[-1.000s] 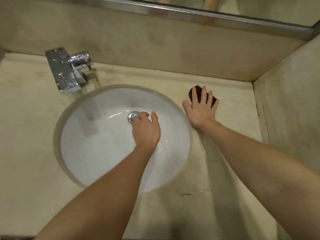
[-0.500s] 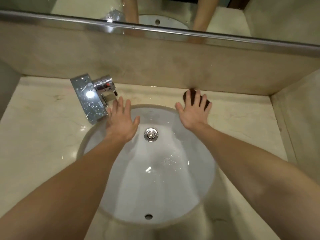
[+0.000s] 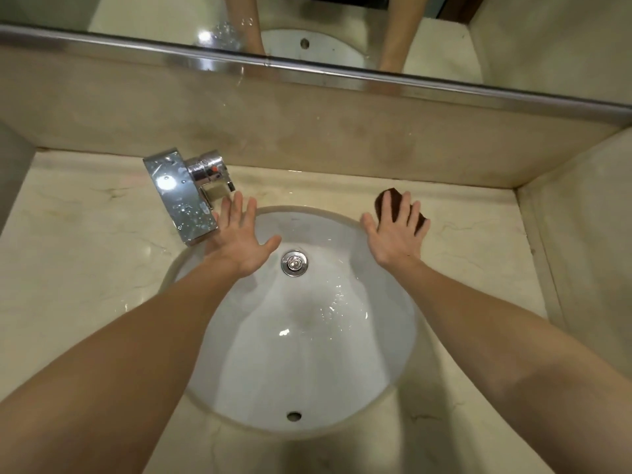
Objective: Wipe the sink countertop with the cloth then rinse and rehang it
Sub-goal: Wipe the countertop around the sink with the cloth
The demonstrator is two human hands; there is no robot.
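A small dark brown cloth [image 3: 385, 199] lies on the beige marble countertop [image 3: 85, 254], just behind the right rim of the white sink [image 3: 342, 354]. My right hand [image 3: 393, 239] presses flat on the cloth with its fingers spread, and it hides most of it. My left hand [image 3: 241, 239] is open and flat over the sink's back-left rim. Its fingertips are next to the chrome faucet [image 3: 181, 200] and it holds nothing. The basin is wet around the drain [image 3: 294, 263].
A stone backsplash [image 3: 307, 124] runs behind the counter, with a metal-edged mirror [image 3: 342, 25] above it. A side wall [image 3: 581, 251] closes the counter on the right. Water drops sit on the faucet.
My left hand left the drain and rose to the sink rim beside the faucet. My right hand slid the cloth along the counter behind the sink, ending further right.
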